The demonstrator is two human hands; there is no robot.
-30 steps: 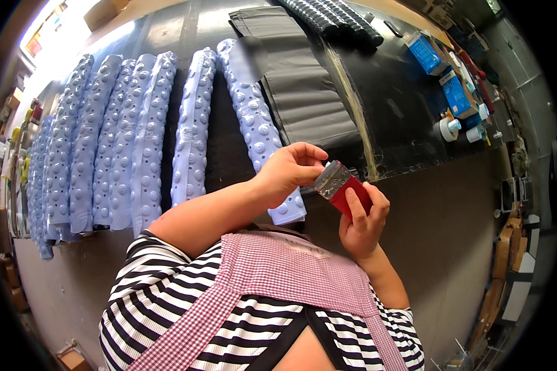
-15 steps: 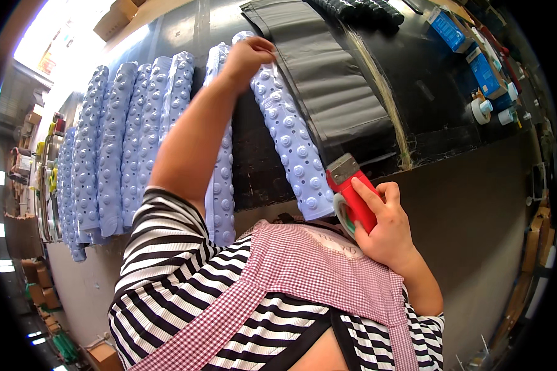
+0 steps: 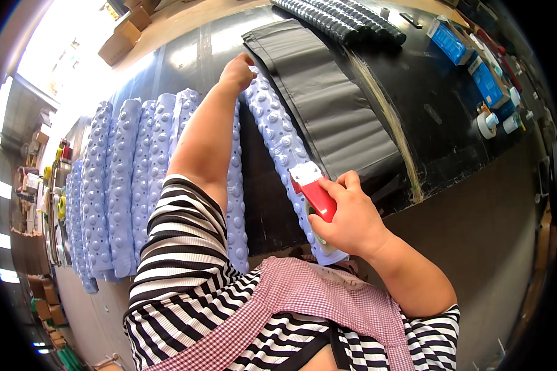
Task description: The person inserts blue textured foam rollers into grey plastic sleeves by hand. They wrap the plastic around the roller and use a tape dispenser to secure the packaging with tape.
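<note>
Here's the left hand (image 3: 238,72), stretched out across the table (image 3: 433,80) to the far end of a bumpy pale-blue roll (image 3: 275,120), fingers curled narrow right by that end; whether they actually pinch it, I cannot tell from this angle. Nearer the body, the right hand (image 3: 353,215) has its fingers wrapped around a red tape dispenser (image 3: 319,201), thumb on the near side, and the bright metal head sits over the lower half of that same roll; firm contact or a hair above, hard to say. The roll itself lies aslant in front of the person, its near end poking past the table's edge, close to the checked apron (image 3: 303,284). Just left of it, another blue roll (image 3: 236,198) is partly hidden behind the left forearm, and beyond that a row of blue rolls (image 3: 125,185) stands side by side. Over to the right, a long folded dark-grey sheet (image 3: 328,105) lies close alongside, with black bumpy rolls (image 3: 346,21) at the far side, and two blue boxes (image 3: 450,43) rest near the right edge, a white tape roll (image 3: 486,123) just below them.
</note>
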